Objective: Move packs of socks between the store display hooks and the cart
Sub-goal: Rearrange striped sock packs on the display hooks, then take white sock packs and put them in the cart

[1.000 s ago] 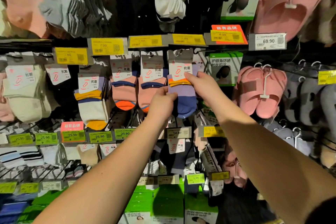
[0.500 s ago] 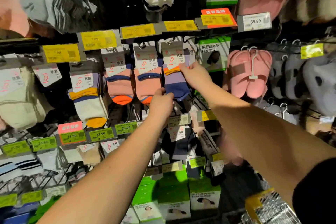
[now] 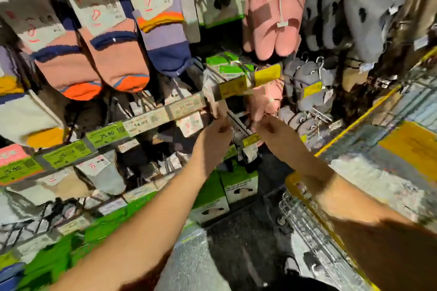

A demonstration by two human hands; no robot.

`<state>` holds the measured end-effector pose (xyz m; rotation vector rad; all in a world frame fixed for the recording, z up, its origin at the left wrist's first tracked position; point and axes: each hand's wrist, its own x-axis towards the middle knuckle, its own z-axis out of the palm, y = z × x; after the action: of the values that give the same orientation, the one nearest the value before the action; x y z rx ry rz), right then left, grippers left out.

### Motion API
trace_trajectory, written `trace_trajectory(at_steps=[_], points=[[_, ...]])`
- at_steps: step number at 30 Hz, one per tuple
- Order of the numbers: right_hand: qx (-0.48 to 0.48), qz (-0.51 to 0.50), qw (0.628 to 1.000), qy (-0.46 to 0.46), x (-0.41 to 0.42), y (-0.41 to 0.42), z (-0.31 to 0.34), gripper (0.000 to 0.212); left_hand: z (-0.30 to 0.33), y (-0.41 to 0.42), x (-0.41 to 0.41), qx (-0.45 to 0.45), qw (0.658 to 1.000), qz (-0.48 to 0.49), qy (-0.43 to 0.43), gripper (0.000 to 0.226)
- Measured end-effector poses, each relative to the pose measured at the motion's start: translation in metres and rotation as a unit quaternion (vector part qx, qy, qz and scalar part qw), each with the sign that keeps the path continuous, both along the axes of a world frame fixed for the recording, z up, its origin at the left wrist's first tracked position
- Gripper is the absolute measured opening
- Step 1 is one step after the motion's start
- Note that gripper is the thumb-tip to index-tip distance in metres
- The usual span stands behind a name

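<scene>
Reaching at lower hooks: left hand and right hand, grips unclear in blur; purple sock pack hangs above them, cart below right.

Both hands reached into the lower display row, blurred by motion. The left hand and right hand were raised beside a hook with a yellow tag; their grip could not be made out. Sock packs hung above, pink slippers to the right, the cart at lower right.
</scene>
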<state>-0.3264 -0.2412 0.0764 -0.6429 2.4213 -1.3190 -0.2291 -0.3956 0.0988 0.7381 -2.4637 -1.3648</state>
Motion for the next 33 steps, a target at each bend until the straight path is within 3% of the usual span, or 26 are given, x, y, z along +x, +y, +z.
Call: trace_trajectory(at_steps=[3, 8, 11, 15, 19, 23, 28, 30, 33], points=[[0.061, -0.019, 0.997, -0.04, -0.001, 0.058, -0.049, 0.015, -0.039, 0.04, -0.015, 0.001, 0.992, -0.102, -0.07, 0.015], [0.091, -0.121, 0.979, -0.138, -0.01, 0.148, -0.12, 0.013, -0.092, 0.113, -0.062, 0.038, 0.974, -0.165, -0.148, 0.015], [0.142, -0.166, 0.957, -0.19, -0.03, 0.196, -0.156, 0.03, -0.119, 0.161, -0.102, 0.031, 0.951, -0.216, -0.22, 0.02], [0.19, -0.209, 0.925, -0.255, -0.076, 0.25, -0.202, 0.016, -0.159, 0.22, -0.165, 0.048, 0.925, -0.277, -0.258, 0.011], [0.16, -0.266, 0.894, -0.324, -0.14, 0.295, -0.269, 0.024, -0.21, 0.271, -0.236, 0.044, 0.907, -0.29, -0.303, 0.019], [0.109, -0.293, 0.869, -0.384, -0.195, 0.326, -0.321, 0.013, -0.271, 0.311, -0.302, -0.009, 0.899, -0.289, -0.327, 0.012], [0.013, -0.372, 0.828, -0.42, -0.253, 0.333, -0.37, 0.019, -0.35, 0.341, -0.37, -0.105, 0.878, -0.32, -0.341, 0.007], [-0.001, -0.369, 0.831, -0.416, -0.276, 0.33, -0.393, 0.011, -0.376, 0.35, -0.389, -0.17, 0.866, -0.328, -0.336, 0.031], [0.001, -0.373, 0.832, -0.41, -0.307, 0.325, -0.426, 0.054, -0.41, 0.361, -0.409, -0.207, 0.858, -0.343, -0.322, 0.056]])
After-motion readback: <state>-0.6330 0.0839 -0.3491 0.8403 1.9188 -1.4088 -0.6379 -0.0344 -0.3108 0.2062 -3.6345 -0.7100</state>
